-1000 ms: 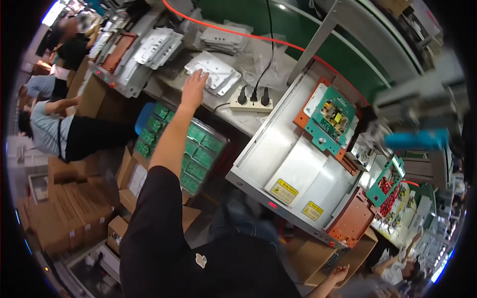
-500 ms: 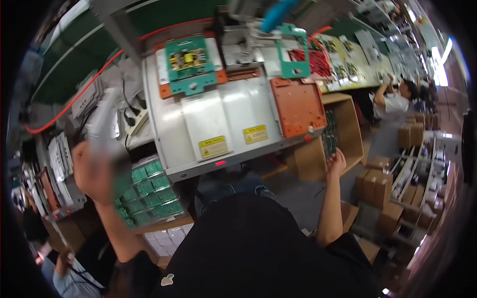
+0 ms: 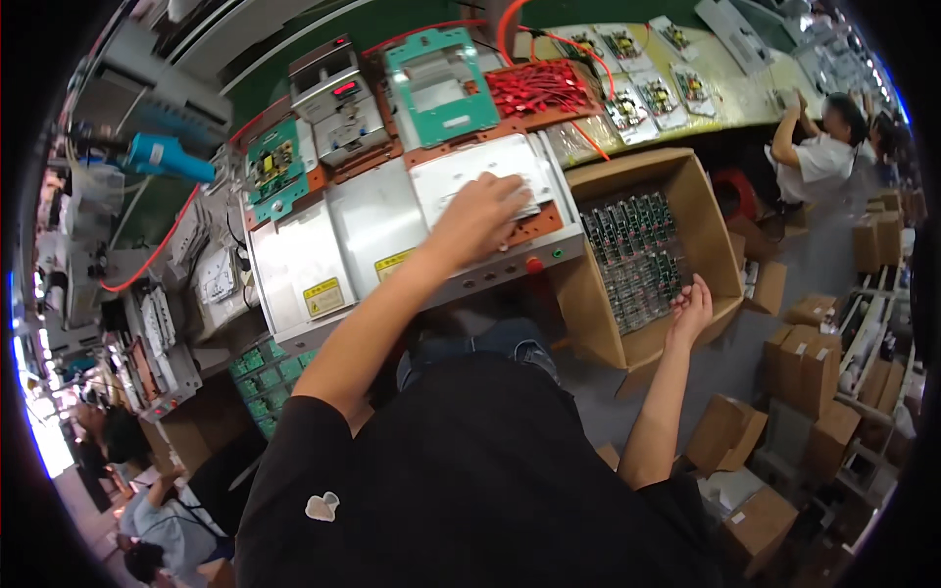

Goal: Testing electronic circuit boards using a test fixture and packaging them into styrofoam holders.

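My left hand (image 3: 482,218) reaches across the bench fixture and holds a flat white panel (image 3: 446,181), its fingers bent over the panel's face. The panel lies over an orange-brown tray (image 3: 541,223) at the fixture's right end; whether it sits fully flat is hidden by the hand. My right hand (image 3: 692,312) is over the right wall of a cardboard box (image 3: 720,230), fingers curled closed beside the circuit boards (image 3: 632,225) standing in rows inside. What those fingers hold, if anything, cannot be made out.
A green frame (image 3: 443,127) stands behind the panel, with red wires (image 3: 544,90) to its right. On the left, a circuit board (image 3: 279,162) sits in a green holder. A blue-handled tool (image 3: 169,157) hangs at upper left. Another person (image 3: 828,157) works at the right.
My left hand has swung from the far left to the fixture's right end with the white panel. My view has shifted right. The right hand remains at the box.
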{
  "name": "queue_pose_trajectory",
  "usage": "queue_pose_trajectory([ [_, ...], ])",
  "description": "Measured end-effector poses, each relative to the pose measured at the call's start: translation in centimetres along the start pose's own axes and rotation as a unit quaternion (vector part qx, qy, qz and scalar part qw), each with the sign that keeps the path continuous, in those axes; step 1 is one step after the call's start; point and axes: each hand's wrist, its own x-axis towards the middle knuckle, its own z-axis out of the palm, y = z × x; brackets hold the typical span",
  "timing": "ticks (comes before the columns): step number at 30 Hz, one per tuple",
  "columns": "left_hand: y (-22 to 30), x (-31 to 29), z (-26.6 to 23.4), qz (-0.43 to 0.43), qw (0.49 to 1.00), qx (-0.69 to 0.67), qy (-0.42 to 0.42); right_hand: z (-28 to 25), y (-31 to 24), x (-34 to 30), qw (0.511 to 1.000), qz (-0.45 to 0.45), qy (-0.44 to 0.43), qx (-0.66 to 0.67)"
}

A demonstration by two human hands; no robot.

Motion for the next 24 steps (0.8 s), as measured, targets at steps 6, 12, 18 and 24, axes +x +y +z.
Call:
queue_pose_trajectory([
  [6,-2.3,-6.3,-6.1,-0.108,0.988,0.063,-0.09,0.8,5.4,0.0,0.979,0.048,-0.111,-0.165],
  [12,-0.8,-6.8,-7.3,-0.188,0.974,0.039,-0.118,1.0,12.8,0.7,0.824,-0.163,-0.184,-0.51],
  [18,1.3,-8.0,-8.5,-0.232,0.966,0.053,-0.107,0.0,12.2,4.2,0.781,-0.125,-0.049,-0.61],
  [24,2.0,-7.2,-7.5,-0.242,0.969,-0.017,-0.046,-4.3,12.8,9.2,0.66,-0.055,-0.15,-0.734],
])
